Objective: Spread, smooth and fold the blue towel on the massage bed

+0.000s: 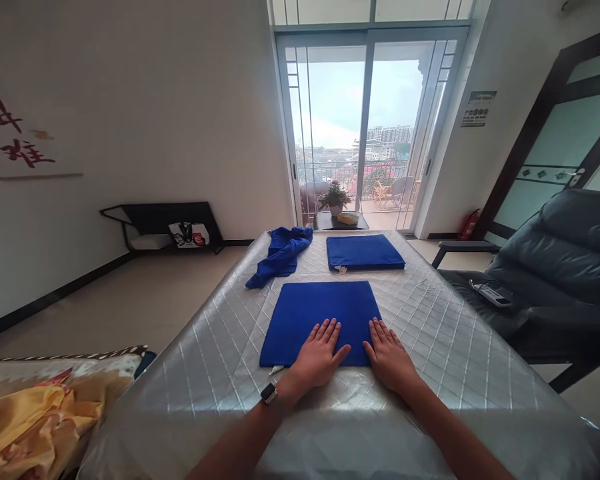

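A folded blue towel [320, 312] lies flat on the silver quilted table cover [445, 347] just in front of me. My left hand [319, 355] rests open and flat on the towel's near edge, a watch on its wrist. Beside it, my right hand [387, 357] lies open and flat on the towel's near right corner. Further back sits a second folded blue towel [364, 252]. A crumpled blue towel [281, 255] lies at the far left of the table.
A dark reclining chair [555, 267] with a remote stands close on the right. Yellow patterned fabric [35, 413] lies at lower left. A small table with a potted plant [335, 198] stands before the glass balcony doors. A black rack [165, 227] lines the left wall.
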The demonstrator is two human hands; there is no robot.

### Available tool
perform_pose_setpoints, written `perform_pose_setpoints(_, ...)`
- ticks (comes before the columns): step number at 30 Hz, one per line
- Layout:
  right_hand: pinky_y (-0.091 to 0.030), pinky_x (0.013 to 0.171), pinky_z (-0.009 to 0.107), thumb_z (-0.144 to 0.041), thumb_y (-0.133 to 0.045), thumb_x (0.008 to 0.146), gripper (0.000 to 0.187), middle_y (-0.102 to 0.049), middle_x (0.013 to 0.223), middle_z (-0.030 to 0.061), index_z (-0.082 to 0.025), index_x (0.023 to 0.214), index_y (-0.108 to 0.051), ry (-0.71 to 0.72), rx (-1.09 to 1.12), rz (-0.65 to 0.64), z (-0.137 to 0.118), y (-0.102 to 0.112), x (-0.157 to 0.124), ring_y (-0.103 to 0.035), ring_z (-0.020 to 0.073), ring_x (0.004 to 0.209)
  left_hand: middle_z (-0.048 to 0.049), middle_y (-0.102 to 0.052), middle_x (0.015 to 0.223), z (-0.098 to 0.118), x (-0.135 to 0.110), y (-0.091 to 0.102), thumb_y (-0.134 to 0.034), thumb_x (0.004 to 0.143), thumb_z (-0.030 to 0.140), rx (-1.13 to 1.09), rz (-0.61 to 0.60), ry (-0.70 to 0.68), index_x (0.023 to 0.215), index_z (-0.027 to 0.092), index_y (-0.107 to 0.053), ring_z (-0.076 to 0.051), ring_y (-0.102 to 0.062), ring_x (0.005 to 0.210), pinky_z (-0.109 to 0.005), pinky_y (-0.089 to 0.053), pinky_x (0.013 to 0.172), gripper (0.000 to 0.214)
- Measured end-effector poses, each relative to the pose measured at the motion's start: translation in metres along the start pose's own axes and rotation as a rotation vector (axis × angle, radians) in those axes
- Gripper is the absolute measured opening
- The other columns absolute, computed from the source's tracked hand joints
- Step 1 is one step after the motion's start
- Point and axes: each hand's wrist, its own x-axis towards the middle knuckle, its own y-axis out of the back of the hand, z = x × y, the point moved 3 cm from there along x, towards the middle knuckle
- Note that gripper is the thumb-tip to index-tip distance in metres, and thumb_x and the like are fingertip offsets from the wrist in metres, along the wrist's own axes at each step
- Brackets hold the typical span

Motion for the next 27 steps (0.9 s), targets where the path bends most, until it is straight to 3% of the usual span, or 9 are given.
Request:
perform_pose_setpoints(5,-0.01,0.125,0.041,-0.047,-0.019,0.103,0.069,-0.012,0.166,0.01,-0.007,0.159,-0.019,0.01,0.021,-0.002,0.001,-0.002,0.0,-0.008,0.0204,0.154,-0.0058,-0.021,0.165,-0.064,-0.044,0.01,-0.013,0.101,0.063,0.087,-0.027,0.234,0.159,0.02,-0.025,-0.026,-0.016,0.153,-0.05,-0.017,0.124,0.073)
perform_pose_setpoints(8,-0.011,0.125,0.041,-0.048,-0.018,0.103,0.069,-0.012,0.166,0.0095,-0.007,0.159,-0.019,0.005,0.028,-0.007,0.001,0.0,-0.001,-0.008,0.0198,0.154,-0.0076,-0.019,0.165,-0.084,-0.063,0.012,-0.015,0.101,0.065,0.119,-0.02,0.301,0.159,0.018,-0.024,-0.028,-0.014,0.154,-0.052,-0.016,0.124,0.076)
perform_pose_setpoints(19,-0.011,0.125,0.041,-0.048,-0.019,0.104,0.067,-0.015,0.166,0.0094,-0.009,0.159,-0.021,0.04,-0.003,-0.007,0.001,0.009,-0.001,-0.01,0.0195,0.153,-0.0087,-0.023,0.165,-0.08,-0.075,0.013,-0.017,0.099,0.068,0.118,0.051,0.343,0.158,0.014,-0.028,-0.027,-0.019,0.153,-0.048,-0.017,0.124,0.081)
perform_pose_setpoints(27,-0.015,0.125,0.044,-0.047,-0.021,0.104,0.066,-0.017,0.165,0.0087,-0.011,0.159,-0.024,0.06,0.005,0.017,-0.001,0.004,-0.033,-0.011,0.0212,0.153,-0.0086,-0.024,0.164,-0.081,-0.074,0.01,-0.019,0.099,0.067,0.127,0.078,0.336,0.157,0.014,-0.03,-0.028,-0.02,0.152,-0.049,-0.02,0.124,0.079)
